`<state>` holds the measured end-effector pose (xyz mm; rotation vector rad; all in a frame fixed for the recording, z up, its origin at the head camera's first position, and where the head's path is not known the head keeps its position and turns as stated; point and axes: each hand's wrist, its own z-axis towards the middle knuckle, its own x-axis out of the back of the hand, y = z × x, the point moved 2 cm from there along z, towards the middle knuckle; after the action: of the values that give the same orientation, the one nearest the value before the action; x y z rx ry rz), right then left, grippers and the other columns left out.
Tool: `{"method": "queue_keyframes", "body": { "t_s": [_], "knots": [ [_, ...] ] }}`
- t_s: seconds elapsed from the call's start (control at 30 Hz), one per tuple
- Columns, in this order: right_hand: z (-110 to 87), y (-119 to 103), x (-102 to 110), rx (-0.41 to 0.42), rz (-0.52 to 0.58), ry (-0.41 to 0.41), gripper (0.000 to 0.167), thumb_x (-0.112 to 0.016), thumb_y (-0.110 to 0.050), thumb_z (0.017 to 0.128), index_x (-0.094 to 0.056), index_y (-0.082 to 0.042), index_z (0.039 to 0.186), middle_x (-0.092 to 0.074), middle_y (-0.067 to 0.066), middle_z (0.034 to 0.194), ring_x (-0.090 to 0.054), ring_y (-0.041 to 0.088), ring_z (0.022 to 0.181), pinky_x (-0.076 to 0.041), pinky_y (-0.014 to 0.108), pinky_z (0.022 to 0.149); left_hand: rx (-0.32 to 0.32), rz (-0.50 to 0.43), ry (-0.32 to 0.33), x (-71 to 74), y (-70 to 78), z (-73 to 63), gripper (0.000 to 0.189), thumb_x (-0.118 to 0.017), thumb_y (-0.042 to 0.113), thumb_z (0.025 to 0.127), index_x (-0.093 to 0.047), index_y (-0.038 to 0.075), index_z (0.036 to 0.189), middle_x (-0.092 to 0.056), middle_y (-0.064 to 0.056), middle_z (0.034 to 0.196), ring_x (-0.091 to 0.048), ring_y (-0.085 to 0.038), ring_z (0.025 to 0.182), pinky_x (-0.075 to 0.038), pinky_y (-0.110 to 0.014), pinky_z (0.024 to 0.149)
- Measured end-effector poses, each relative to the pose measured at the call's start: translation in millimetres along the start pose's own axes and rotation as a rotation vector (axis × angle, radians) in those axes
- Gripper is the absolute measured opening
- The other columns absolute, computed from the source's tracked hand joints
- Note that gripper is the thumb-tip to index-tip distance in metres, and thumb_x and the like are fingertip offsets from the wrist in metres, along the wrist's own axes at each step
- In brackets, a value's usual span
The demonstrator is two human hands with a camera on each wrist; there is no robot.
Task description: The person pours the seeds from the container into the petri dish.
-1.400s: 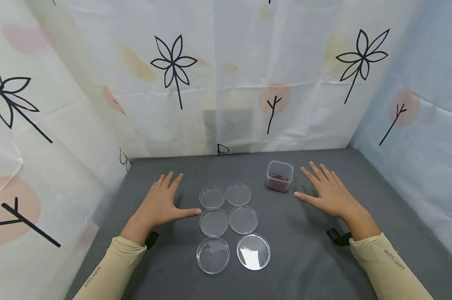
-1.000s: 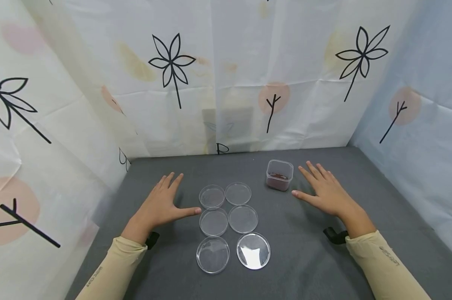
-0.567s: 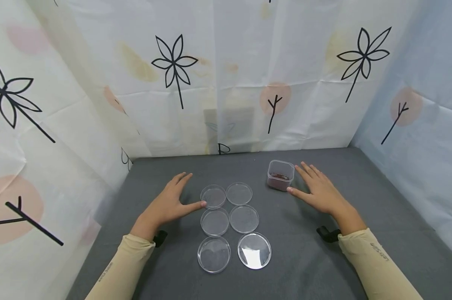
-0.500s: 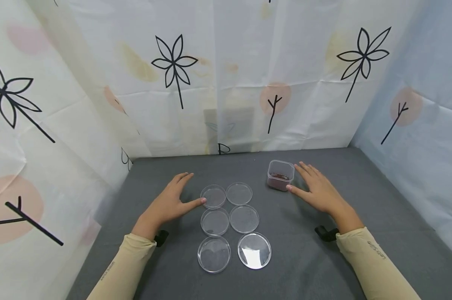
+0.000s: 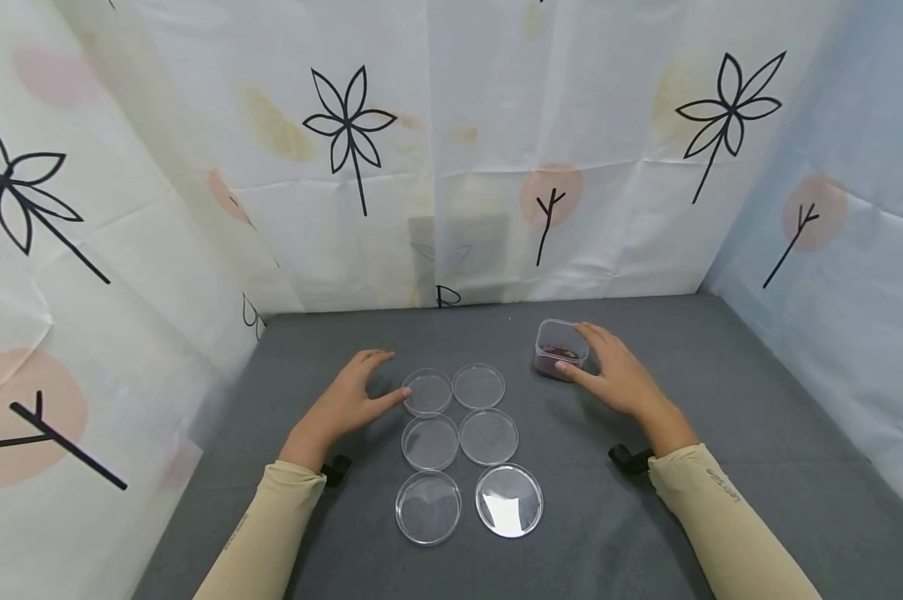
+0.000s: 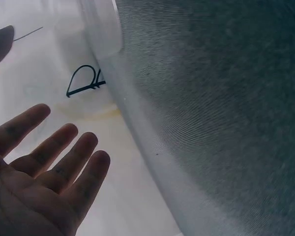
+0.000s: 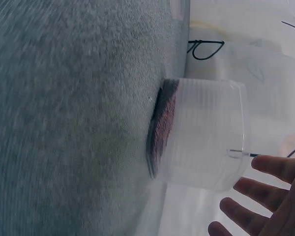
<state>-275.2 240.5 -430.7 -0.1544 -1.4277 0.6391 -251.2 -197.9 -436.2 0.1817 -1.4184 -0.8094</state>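
- At left, see a bare left hand [image 5: 346, 408], eased inward over the grey cloth-covered desk [image 5: 368, 533] during the last second, with its thumb now overlapping the left edge of a clear, round, shallow plastic dish [image 5: 430, 392]. Cannot tell touching from hovering. Holding nothing in that grip, with fingers loosely extended.
- Moving right, count six such dishes in two columns of three. Nearer than that first one, find a clear, round middle-left dish [image 5: 430, 442] and a clear, round near-left dish [image 5: 428, 508]. Not shifted, judging by the head view.
- Beyond the second column, toward the back, find a translucent, squarish plastic tub [image 5: 559, 333] containing reddish-brown grainy matter [image 5: 559, 352]. Upright on the desk, apart from every dish, and likewise unmoved.
- Farthest right, see a bare right hand [image 5: 619, 379], brought leftward from beside the tub to reach about its right side, with fingertips at the far right of the rim and thumb across the near right corner. Extended, not clasping, in that grip. Cannot confirm contact. Judge as well placed for holding the tub, but with no hold taken yet.
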Motion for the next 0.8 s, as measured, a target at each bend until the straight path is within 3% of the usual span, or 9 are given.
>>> {"method": "queue_keyframes", "body": {
  "t_s": [0.4, 0.57, 0.8],
  "knots": [
    [11.0, -2, -11, -0.027, 0.023, 0.009, 0.092, -0.068, -0.057, 0.099, -0.031, -0.007, 0.167, -0.028, 0.025, 0.171, -0.026, 0.052, 0.156, -0.029, 0.077, 0.120, 0.026, -0.040, -0.057, -11.1, -8.1, 9.3, 0.072, -0.081, 0.030, 0.096, -0.051, 0.000, 0.155, -0.052, -0.023, 0.155, -0.053, -0.045, 0.141, -0.049, -0.063, 0.113],
    [13.3, -2, -12, -0.031, 0.021, 0.016, 0.095, -0.073, -0.053, 0.097, -0.031, -0.005, 0.167, -0.027, 0.027, 0.171, -0.026, 0.054, 0.156, -0.030, 0.078, 0.119, 0.044, -0.113, -0.085, -16.0, -10.3, 12.8, 0.077, -0.084, 0.033, 0.094, -0.050, 0.003, 0.156, -0.051, -0.022, 0.155, -0.056, -0.045, 0.137, -0.055, -0.060, 0.106],
    [14.9, 3, -11, -0.024, 0.072, 0.019, 0.087, -0.072, -0.041, 0.100, -0.031, -0.001, 0.166, -0.026, 0.032, 0.170, -0.024, 0.058, 0.155, -0.027, 0.077, 0.121, 0.083, -0.198, -0.124, -21.3, -12.5, 11.6, 0.082, -0.088, 0.031, 0.090, -0.049, 0.005, 0.157, -0.050, -0.021, 0.156, -0.055, -0.043, 0.140, -0.054, -0.056, 0.111]
  ]
}}
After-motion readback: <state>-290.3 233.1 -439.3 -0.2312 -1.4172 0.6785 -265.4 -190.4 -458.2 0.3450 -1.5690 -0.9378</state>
